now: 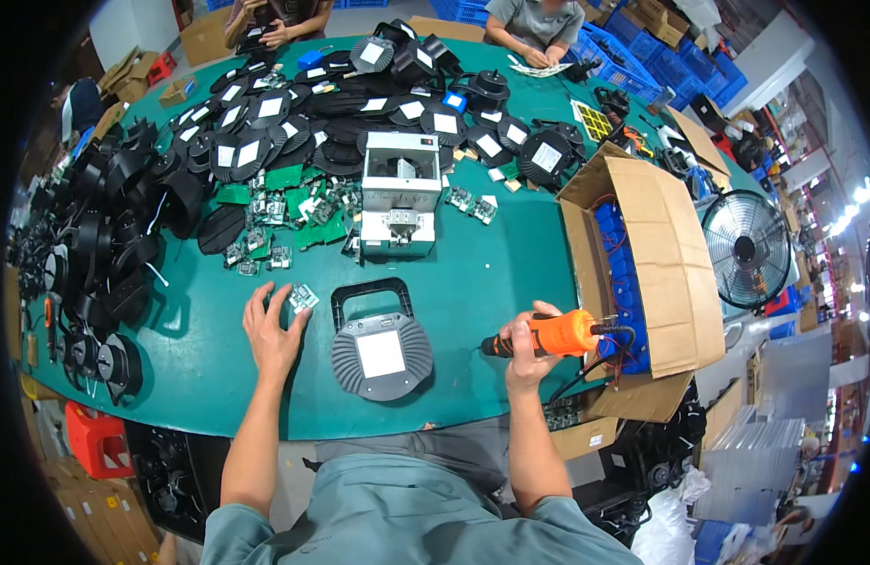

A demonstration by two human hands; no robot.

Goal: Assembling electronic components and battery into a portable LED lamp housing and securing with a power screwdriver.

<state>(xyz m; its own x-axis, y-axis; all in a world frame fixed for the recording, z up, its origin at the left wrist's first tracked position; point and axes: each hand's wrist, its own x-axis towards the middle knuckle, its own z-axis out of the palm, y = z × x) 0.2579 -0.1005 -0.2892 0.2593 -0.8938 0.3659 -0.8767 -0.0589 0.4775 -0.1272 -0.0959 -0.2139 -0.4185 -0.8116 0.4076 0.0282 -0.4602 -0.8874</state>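
My left hand [271,331] pinches the edge of a small green circuit board [304,298] above the green table, left of a black part. That part is a round, ribbed black housing [412,356] with a white label and a loop handle, lying flat in front of me. My right hand [525,356] is wrapped round an orange and black electric screwdriver [569,332], held sideways to the right of the housing. Its dark tip points left, and a black cord leaves its orange end. Neither hand touches the housing.
A white press-like fixture [399,193] stands beyond the housing, beside loose circuit boards [308,212]. Black housings [265,108] pile up behind, more black parts [87,245] at left. An open carton [666,264] of blue cells and a fan [746,249] stand right. Two people sit opposite.
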